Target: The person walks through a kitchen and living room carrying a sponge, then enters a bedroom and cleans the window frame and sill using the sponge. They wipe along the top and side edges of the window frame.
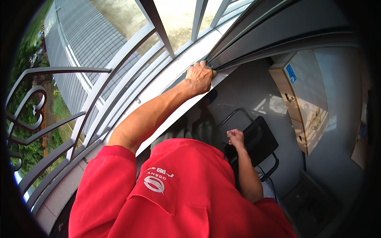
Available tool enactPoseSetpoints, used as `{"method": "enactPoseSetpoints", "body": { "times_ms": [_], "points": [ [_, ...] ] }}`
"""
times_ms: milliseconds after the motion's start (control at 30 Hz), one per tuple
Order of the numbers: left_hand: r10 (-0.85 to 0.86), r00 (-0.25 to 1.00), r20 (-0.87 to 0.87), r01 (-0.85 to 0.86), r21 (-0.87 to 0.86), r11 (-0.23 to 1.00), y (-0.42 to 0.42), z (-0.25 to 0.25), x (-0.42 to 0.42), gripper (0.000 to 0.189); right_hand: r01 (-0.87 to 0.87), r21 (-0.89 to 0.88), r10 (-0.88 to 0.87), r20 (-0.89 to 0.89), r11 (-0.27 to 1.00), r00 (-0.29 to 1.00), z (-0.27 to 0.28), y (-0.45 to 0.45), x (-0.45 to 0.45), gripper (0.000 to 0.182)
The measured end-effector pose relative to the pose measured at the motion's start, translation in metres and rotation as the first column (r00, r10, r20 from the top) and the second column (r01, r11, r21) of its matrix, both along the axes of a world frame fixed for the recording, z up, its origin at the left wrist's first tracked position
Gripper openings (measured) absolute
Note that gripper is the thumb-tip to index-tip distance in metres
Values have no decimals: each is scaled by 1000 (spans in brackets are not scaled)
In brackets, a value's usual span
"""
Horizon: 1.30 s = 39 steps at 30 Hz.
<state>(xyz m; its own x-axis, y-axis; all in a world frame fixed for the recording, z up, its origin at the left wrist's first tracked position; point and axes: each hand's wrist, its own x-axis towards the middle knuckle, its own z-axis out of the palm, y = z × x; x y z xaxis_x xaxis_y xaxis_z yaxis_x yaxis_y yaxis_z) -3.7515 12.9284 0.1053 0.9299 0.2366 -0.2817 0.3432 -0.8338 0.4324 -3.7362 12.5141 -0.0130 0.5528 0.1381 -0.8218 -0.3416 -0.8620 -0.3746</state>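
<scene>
My left hand (pixel 198 78) reaches across a white window sill (pixel 175 102) to the lower corner of a dark-framed sliding window sash (pixel 256 44). Its fingers are curled around a small olive-coloured cloth or sponge (pixel 214 73), mostly hidden by the hand. That piece presses at the window track (pixel 180 81), beside the end of the sash. Lower and to the right, my right hand (pixel 236 137) hangs with loosely curled fingers and nothing visible in it. Behind that hand, farther down, is a black chair (pixel 262 136) with metal armrests.
Outside the window runs a grey metal guard railing (pixel 119 64), with a ribbed roof (pixel 86 35) below. Indoors, a light wooden cabinet (pixel 309 104) with dark handles stands to the right, a crumpled glove or cloth (pixel 314 120) on its top. Another wooden furniture piece (pixel 359 145) is at the far right.
</scene>
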Motion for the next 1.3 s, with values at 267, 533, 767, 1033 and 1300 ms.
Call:
{"method": "enactPoseSetpoints", "body": {
  "times_ms": [267,533,767,1033,1300],
  "points": [
    [-53,995,-89,52,-11,999,11,4,9,24,-52,-68,51,-23,996,998,5,1,-12,25],
    [-62,983,-174,57,-32,998,31,36,-68,41,84,-53,-82,40,995,996,-13,-41,-32,23],
    [162,932,324,-140,-91,986,-10,4,-39,45,46,-130,-49,-23,991,999,-5,-51,-41,20],
    [87,991,98,-85,-18,996,-6,-9,-31,22,38,-39,-38,9,998,999,8,-23,-9,23],
    [267,962,-55,-260,106,960,25,58,-167,39,60,-19,-59,30,998,998,5,-20,-4,22]
  ]
}}
